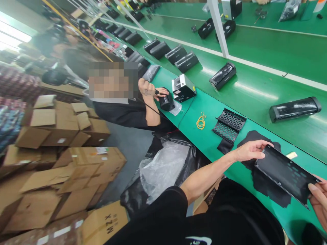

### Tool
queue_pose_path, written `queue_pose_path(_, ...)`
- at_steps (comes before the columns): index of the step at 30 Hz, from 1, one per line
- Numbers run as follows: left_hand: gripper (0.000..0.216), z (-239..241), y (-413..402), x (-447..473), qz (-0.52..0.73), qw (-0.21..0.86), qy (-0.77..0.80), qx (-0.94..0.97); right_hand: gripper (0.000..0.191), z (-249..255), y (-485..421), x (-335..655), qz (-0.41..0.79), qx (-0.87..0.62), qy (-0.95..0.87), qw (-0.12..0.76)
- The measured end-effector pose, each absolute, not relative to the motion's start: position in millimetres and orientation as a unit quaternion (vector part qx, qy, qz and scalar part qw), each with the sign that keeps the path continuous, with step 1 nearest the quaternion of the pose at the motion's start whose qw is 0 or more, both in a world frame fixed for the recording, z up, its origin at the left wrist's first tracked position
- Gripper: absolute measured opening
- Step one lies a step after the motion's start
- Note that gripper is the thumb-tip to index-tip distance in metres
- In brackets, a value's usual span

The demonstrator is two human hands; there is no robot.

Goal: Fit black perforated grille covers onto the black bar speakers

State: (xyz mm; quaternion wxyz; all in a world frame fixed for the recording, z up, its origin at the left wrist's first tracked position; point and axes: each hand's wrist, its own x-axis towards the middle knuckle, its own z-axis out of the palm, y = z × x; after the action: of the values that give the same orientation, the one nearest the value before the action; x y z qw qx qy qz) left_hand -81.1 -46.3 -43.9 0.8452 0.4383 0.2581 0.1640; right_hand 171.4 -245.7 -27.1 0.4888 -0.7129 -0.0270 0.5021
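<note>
My left hand (251, 150) grips the far left corner of a black speaker grille panel (284, 175), thumb on the near side. At its right end my right hand (319, 197) pinches the edge; part of that hand runs out of view. The panel is tilted, with dark cloth on its inner face and slots showing faintly through. Under it lies a stack of black cloth pieces (270, 192) on the green bench. Just left of my left hand are two slotted black grille panels (228, 125), one beside the other, and a small black cloth piece (225, 145).
A yellow cord (201, 121) and a white-and-black box-shaped device (183, 87) lie farther left. Several black cylindrical speakers (295, 109) rest on the green conveyor. A co-worker's hand (147, 87) holds a tool over a speaker (166, 102). Cardboard boxes (94, 170) crowd the floor.
</note>
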Motion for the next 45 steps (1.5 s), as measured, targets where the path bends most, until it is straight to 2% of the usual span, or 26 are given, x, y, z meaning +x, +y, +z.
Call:
queue_pose_path(15,0.064,-49,-45,-83,0.166,0.86,0.251,0.411,0.066,-20,-241,167,0.5,-0.709,-0.018,0.496)
queue_pose_path(28,0.062,-53,-43,-82,0.178,0.841,0.272,0.432,0.059,-24,-235,161,0.49,-0.693,-0.028,0.528)
queue_pose_path(32,0.06,-50,-40,-85,0.182,0.84,0.283,0.425,0.05,-29,-229,153,0.51,-0.66,-0.016,0.552)
queue_pose_path(36,0.056,-50,-37,-87,0.184,0.89,0.276,0.314,0.043,-29,-214,150,0.54,-0.612,-0.049,0.576)
queue_pose_path(38,0.054,-56,-33,-85,0.158,0.926,0.262,0.22,0.045,-27,-205,152,0.544,-0.609,-0.07,0.572)
queue_pose_path(40,0.067,-64,-31,-77,0.096,0.952,0.248,0.15,0.048,-26,-197,155,0.549,-0.614,-0.081,0.561)
queue_pose_path(45,0.083,-75,-35,-54,-0.154,0.968,0.17,0.102,0.055,-23,-183,158,0.592,-0.61,-0.089,0.519)
